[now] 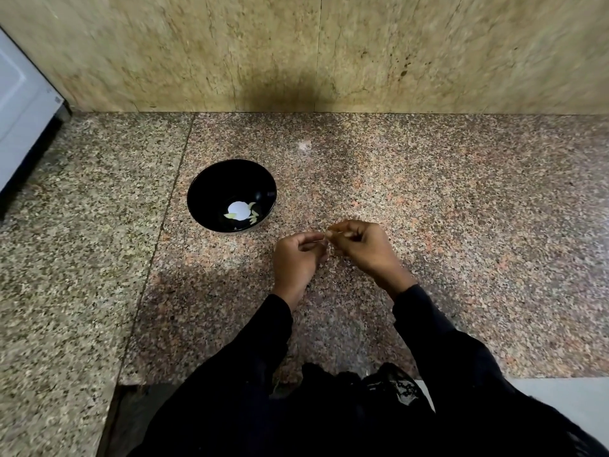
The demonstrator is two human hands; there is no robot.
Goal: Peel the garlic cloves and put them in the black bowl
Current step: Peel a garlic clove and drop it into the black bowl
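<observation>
Home kitchen: speckled granite counter (428, 199), stone-tile backsplash (230, 51), white appliance (23, 103) at left edge.

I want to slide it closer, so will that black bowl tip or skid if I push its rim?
The bowl looks wide and low, so probably won't tip. On the polished counter it would likely skid easily. It holds only a few cloves, so it's probably light.

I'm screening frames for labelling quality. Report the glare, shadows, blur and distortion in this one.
Head view: a bright white glare spot sits in the bottom of the black bowl; a dark shadow falls on the wall behind the counter; the wall looks smeared by motion blur; wide-angle bending curves the appliance at left; whatever the left hand and right hand pinch is too small to identify.
</observation>
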